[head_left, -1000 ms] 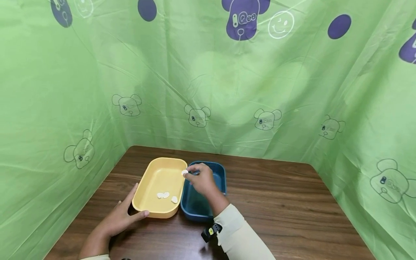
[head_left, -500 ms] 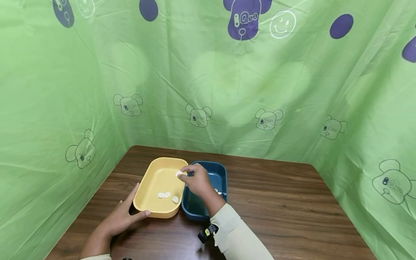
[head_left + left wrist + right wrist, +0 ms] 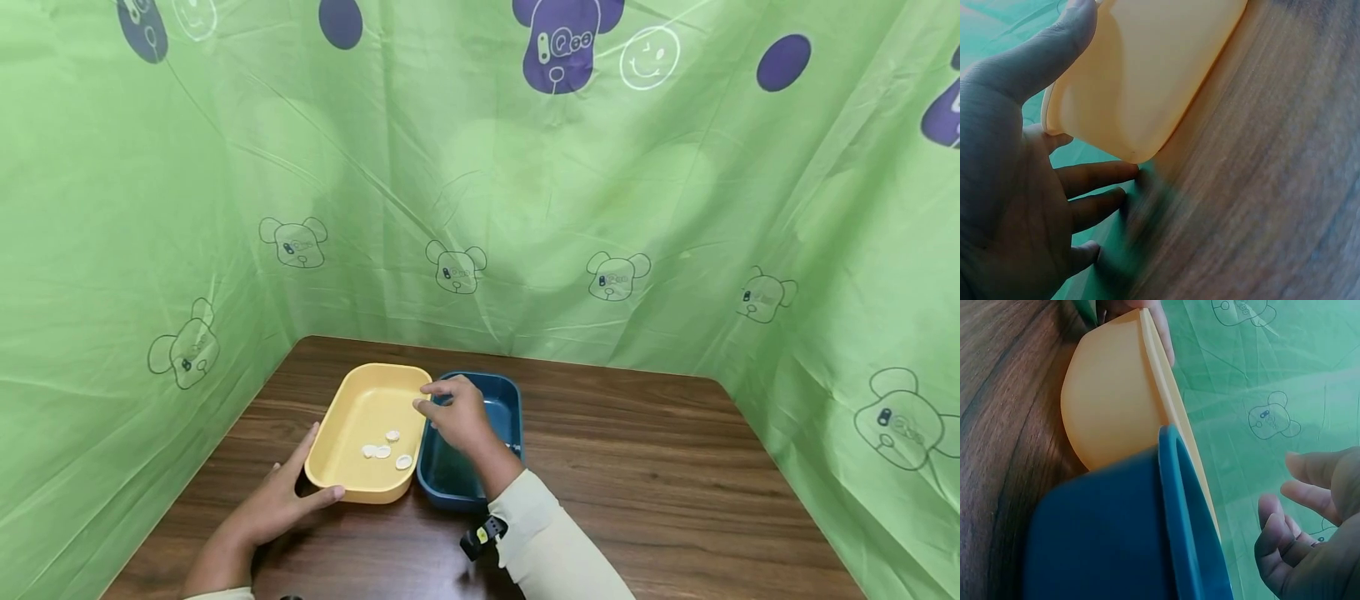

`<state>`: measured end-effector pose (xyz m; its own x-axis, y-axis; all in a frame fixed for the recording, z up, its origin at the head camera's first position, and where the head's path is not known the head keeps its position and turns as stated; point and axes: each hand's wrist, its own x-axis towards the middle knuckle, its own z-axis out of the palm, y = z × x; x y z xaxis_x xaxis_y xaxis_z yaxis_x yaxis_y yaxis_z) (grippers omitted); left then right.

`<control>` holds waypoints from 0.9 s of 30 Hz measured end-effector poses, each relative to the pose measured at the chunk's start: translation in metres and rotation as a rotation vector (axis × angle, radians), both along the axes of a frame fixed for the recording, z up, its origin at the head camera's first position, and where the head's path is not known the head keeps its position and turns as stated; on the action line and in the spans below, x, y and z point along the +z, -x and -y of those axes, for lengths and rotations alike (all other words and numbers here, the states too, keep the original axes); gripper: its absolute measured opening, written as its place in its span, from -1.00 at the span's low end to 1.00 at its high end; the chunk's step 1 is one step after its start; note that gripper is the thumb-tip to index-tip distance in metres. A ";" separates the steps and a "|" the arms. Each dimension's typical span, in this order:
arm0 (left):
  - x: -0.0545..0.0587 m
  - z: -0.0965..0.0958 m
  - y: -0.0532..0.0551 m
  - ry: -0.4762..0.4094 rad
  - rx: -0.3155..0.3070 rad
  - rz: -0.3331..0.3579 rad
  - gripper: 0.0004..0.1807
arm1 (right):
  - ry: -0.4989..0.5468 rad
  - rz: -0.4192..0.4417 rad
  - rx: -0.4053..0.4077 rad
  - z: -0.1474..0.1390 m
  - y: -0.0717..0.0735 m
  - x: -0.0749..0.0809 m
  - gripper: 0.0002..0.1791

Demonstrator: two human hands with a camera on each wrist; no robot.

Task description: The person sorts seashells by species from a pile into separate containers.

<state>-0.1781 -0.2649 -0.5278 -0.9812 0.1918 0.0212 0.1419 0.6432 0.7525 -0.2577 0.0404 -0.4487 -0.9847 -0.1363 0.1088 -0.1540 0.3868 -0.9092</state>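
Observation:
In the head view my left hand is at the near left corner of a yellow rectangular box, thumb along the near rim and index finger on the left side. The left wrist view shows the other fingers of this hand straight and spread apart. Inside the box lie several small white round pieces, whose kind is unclear. My right hand hovers over the rims where the yellow box meets a blue box. Its thumb and index finger are apart, with nothing between them. The forearm hides part of the blue box's inside.
Both boxes stand side by side on a dark wooden table. Small pale bits show in the blue box beside the wrist. A green printed curtain encloses the table's back and sides. A black band is on the right wrist.
My right hand moved slightly left over the yellow box with a white piece, then let it go. That piece now lies among the others. My left hand stays in place.

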 end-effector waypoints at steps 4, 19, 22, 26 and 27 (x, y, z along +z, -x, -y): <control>0.000 0.001 0.000 0.002 -0.002 -0.004 0.33 | -0.004 0.013 -0.008 -0.003 0.000 0.000 -0.71; -0.001 0.001 0.001 0.004 -0.001 -0.003 0.33 | -0.030 -0.024 0.005 -0.037 -0.007 0.002 -0.63; -0.001 0.001 0.001 0.006 0.000 -0.005 0.33 | -0.029 -0.046 0.006 -0.048 -0.009 0.004 -0.61; -0.001 0.001 0.001 0.004 0.000 0.002 0.33 | -0.011 -0.077 -0.008 -0.060 -0.012 0.004 -0.62; -0.001 0.001 0.001 0.001 0.000 0.004 0.33 | -0.008 -0.084 -0.015 -0.063 -0.013 0.003 -0.63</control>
